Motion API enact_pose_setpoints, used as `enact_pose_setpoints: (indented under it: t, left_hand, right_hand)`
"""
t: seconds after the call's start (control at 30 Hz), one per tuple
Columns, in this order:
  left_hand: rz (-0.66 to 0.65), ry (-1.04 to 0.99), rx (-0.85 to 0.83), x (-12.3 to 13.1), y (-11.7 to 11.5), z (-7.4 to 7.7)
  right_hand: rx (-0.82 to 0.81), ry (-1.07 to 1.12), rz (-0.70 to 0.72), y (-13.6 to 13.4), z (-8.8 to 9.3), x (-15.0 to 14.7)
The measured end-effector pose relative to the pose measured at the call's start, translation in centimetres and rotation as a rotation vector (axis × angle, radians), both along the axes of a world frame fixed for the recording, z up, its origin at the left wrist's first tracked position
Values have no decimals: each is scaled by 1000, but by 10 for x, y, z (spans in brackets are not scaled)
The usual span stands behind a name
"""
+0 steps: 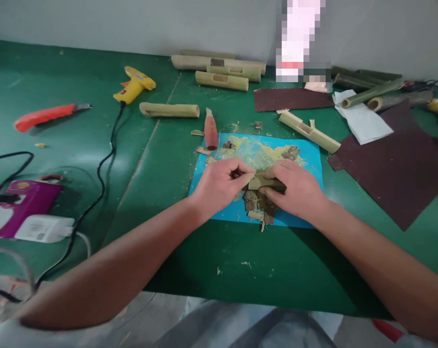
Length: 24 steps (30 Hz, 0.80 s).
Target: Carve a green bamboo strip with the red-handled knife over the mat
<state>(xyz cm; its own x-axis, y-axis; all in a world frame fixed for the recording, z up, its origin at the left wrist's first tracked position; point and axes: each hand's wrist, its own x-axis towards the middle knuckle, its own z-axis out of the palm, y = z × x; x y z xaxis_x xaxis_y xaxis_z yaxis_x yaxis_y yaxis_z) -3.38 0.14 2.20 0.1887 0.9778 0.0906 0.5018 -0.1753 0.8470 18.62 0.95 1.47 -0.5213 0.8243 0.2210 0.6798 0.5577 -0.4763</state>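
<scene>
One green table point(175, 270), crossed by a thin seam, runs back to a plain grey wall point(113, 24) and bears a yellow glue gun point(134, 90), other tubes point(237, 83) and a blue sheet point(200, 186) strewn with pale dust point(246, 147) and brown chips point(251, 199). Over the sheet's middle is the tube point(255, 182), smooth and dull olive-green, partly hidden by fingers. The right hand point(295, 186) grasps it, while the left hand point(219, 183) brings its fingertips together at the near-left end, gripping what I cannot tell.
</scene>
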Motion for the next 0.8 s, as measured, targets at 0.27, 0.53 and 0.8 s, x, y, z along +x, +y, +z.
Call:
enact_pose_setpoints:
  t: [0.27,0.53,0.8]
  left_hand:
    - [-3,-8,-2,1,-5,0]
    - [8,-6,0,1,-2,-1]
    - [19,-29,-28,1,-3,0]
  right_hand:
    - [-18,-4,9,1,2,0]
    - [-20,-10,11,1,3,-1]
    - [-16,4,10,1,3,-1]
